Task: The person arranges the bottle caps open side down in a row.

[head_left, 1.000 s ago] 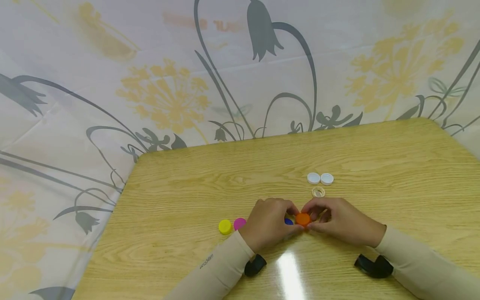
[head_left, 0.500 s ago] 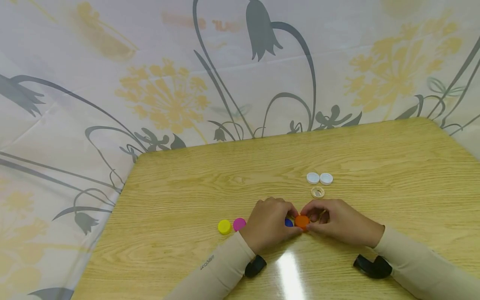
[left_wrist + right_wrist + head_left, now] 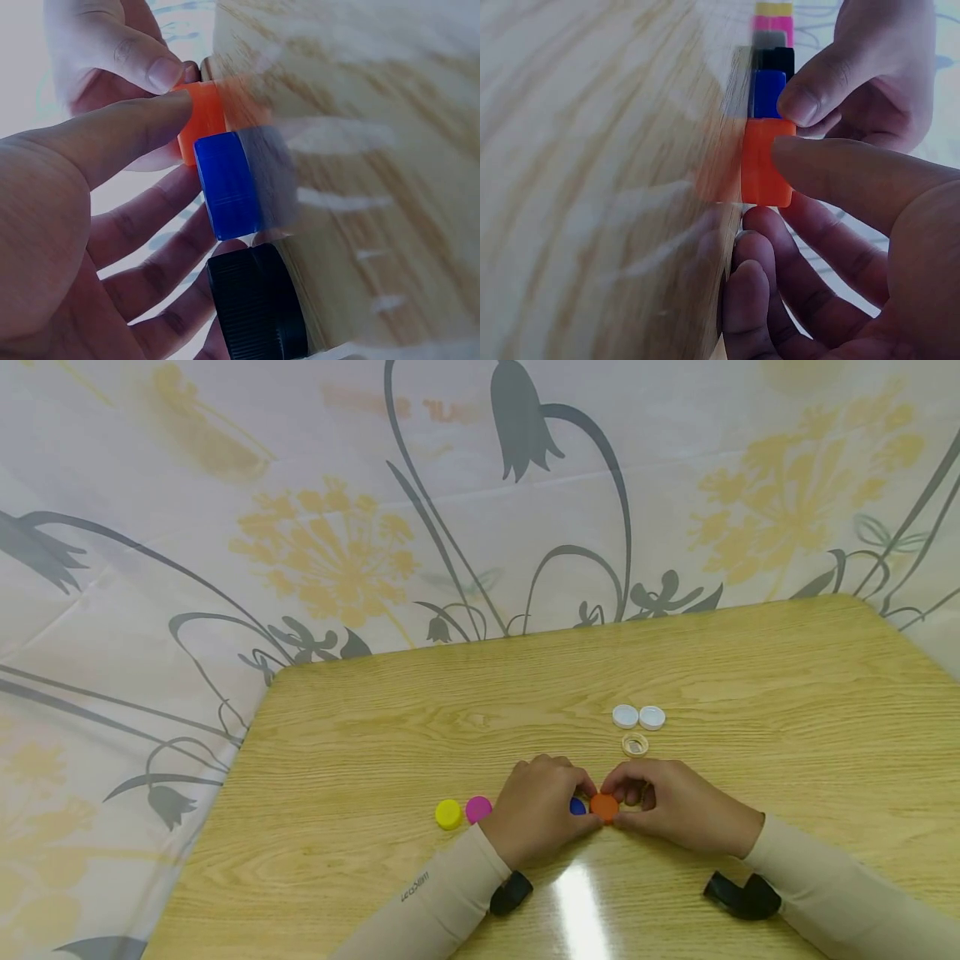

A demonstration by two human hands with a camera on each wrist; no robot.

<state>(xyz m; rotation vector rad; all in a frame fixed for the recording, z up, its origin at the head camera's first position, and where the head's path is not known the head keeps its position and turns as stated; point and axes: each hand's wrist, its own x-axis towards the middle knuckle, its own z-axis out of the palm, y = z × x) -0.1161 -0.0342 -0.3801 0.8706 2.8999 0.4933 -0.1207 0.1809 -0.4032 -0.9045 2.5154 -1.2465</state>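
Observation:
An orange bottle cap [image 3: 604, 808] stands on the table between my hands. My left hand [image 3: 536, 810] pinches it from the left with thumb and forefinger, and my right hand [image 3: 675, 806] pinches it from the right. Close against its left side is a blue cap [image 3: 227, 186], largely covered by the left hand in the head view. Farther along the same row come a black ridged cap [image 3: 259, 304] and a grey cap [image 3: 770, 39], both hidden from the head view. A pink cap [image 3: 478, 810] and a yellow cap [image 3: 448, 814] end the row.
Two white caps [image 3: 626, 717] lie with their hollow sides up beyond the right hand. A pale, clear-looking ring-shaped cap [image 3: 634, 744] sits just in front of them. The wooden table [image 3: 360, 718] meets a flower-patterned curtain [image 3: 450, 510] at its back edge.
The orange cap has shifted slightly toward me, in line beside the blue cap. My right hand has moved a little along with it; the left hand has barely moved.

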